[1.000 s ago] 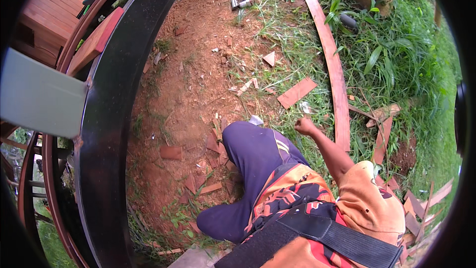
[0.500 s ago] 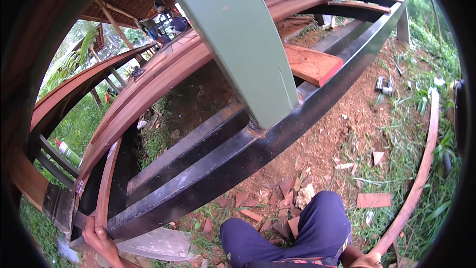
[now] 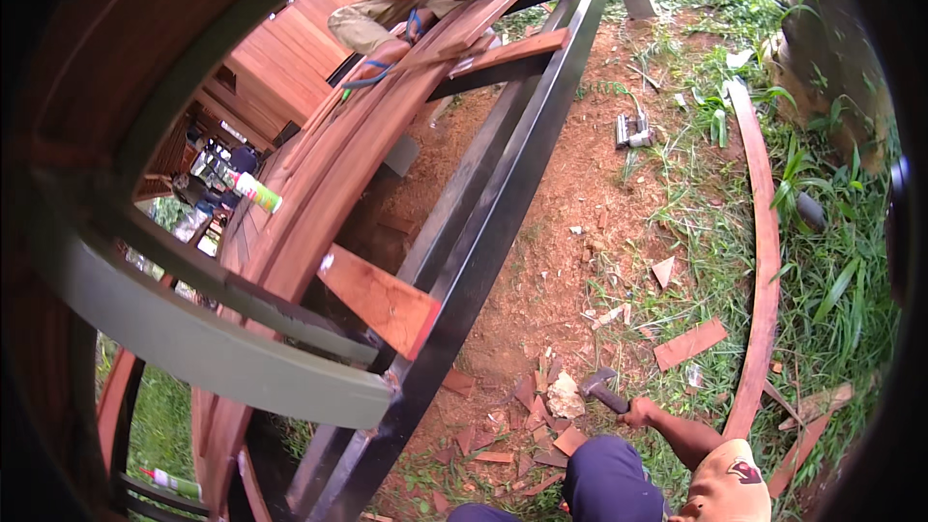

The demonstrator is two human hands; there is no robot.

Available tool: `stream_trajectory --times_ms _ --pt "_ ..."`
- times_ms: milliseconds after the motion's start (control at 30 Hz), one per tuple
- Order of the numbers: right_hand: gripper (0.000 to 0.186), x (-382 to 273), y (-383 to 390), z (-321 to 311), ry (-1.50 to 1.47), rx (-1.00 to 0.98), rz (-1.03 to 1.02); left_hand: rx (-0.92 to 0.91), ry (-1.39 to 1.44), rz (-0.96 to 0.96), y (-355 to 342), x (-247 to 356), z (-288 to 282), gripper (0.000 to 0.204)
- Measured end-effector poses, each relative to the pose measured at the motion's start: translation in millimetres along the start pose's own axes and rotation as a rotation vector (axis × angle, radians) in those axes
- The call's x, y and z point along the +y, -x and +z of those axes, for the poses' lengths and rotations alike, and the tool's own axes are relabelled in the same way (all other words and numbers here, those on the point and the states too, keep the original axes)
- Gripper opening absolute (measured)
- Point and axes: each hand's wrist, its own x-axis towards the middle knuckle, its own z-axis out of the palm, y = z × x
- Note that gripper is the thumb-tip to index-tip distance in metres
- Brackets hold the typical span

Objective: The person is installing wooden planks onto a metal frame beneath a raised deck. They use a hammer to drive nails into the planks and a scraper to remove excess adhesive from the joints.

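A grey metal tool (image 3: 635, 138) lies on reddish soil (image 3: 527, 280) while a long, curved plank (image 3: 765, 261) stretches through grass (image 3: 841, 324) toward a tree trunk (image 3: 833, 68).

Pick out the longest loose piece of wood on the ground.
The curved reddish strip, to the right of the right hand holding the hammer; the other loose pieces are far shorter.
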Motion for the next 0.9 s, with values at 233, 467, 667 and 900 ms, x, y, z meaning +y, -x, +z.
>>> stream_trajectory --times_ms 233,467,667,900 --pt "0.059 -52.9 105.7 -34.8 -0.518 0.084 0.105 -0.314 -0.029 -0.047 -11.7 84.4 -14.9 0.067" --pt "0.021 -33.1 280.1 -3.3 -1.82 0.19 0.351 -0.731 -0.04 -0.017 -29.8 169.0 -18.2 0.061" --pt "0.032 65.6 403.4 47.5 -2.342 0.491 0.794 -1.254 -0.04 -0.007 -54.7 227.0 -10.0 0.057" --pt "0.031 107.7 542.1 44.0 -2.152 0.703 1.247 -1.934 0.014 -0.028 -72.2 322.3 34.8 0.052"
